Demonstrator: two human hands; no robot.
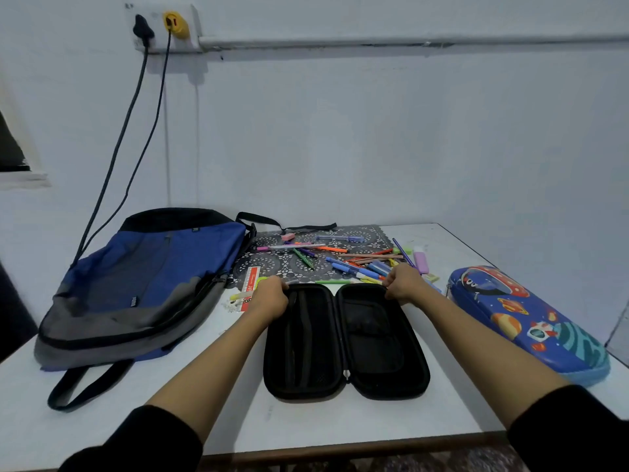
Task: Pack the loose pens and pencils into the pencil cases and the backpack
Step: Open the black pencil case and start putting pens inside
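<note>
A black pencil case (345,338) lies opened flat in front of me, both halves showing. My left hand (271,294) grips the far rim of its left half. My right hand (402,281) grips the far rim of its right half. Behind the case, several loose pens and pencils (343,258) lie scattered over a dark lace mat (272,264). A blue and grey backpack (143,287) lies flat at the left. At the right lies a closed blue pencil case with a space print (524,318).
A red ruler (251,287) and a pink eraser (288,237) lie among the pens, a lilac highlighter (421,260) beside them. The white table (340,424) stands against a wall. Two cables (136,131) hang from a wall socket down behind the backpack.
</note>
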